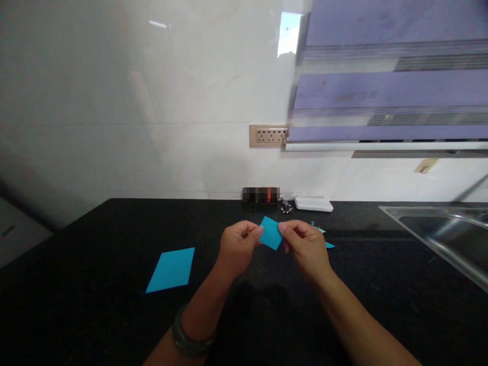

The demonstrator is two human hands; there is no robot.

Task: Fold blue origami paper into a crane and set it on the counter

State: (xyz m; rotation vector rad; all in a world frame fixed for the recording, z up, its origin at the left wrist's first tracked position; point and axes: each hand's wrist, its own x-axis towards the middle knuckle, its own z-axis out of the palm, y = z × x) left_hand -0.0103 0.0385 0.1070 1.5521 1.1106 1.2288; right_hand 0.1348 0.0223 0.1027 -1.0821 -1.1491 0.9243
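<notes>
Between my two hands a small blue square of paper (271, 233) is held up above the dark countertop, one corner toward the top. My left hand (239, 246) pinches its left edge between thumb and fingers. At the right edge, my right hand (305, 247) grips it the same way, thumb on the near face. A larger blue paper sheet (172, 270) lies flat on the counter to the left. Behind my right hand, partly hidden, lies another blue paper piece (329, 245). A bangle circles my left wrist.
The black countertop (114, 229) runs back to a pale tiled wall. Against it stand a dark box (261, 195), a beaded ring (286, 207) and a white tray-like object (313, 204). A metal sink (450, 239) is at the right. A purple striped blind (389, 91) hangs above, beside a socket strip (269, 136).
</notes>
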